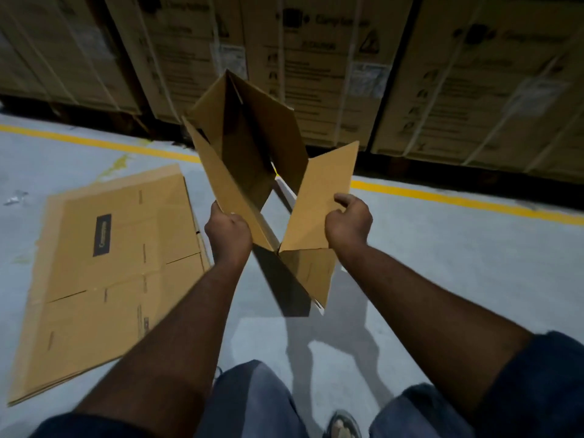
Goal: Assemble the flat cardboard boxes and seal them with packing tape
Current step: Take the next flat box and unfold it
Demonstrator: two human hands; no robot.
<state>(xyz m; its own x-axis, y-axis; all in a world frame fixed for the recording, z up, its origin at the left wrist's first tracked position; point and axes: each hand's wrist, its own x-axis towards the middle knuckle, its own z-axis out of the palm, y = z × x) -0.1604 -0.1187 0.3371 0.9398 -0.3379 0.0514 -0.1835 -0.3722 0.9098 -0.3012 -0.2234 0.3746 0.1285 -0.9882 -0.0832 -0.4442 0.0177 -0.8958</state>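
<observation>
Cardboard box [249, 143]: brown, plain, partly opened into a skewed tube, interior dark, flaps splayed outward. It is held in the air above the grey floor [458, 263], tilted away from the person. Left hand [228, 230]: fingers curled tight, gripping the near edge of the left panel. Right hand [349, 221]: pinching the side edge of the right flap, thumb on top. Stack of flat boxes [110, 279] lies on the floor just left of the left forearm.
</observation>
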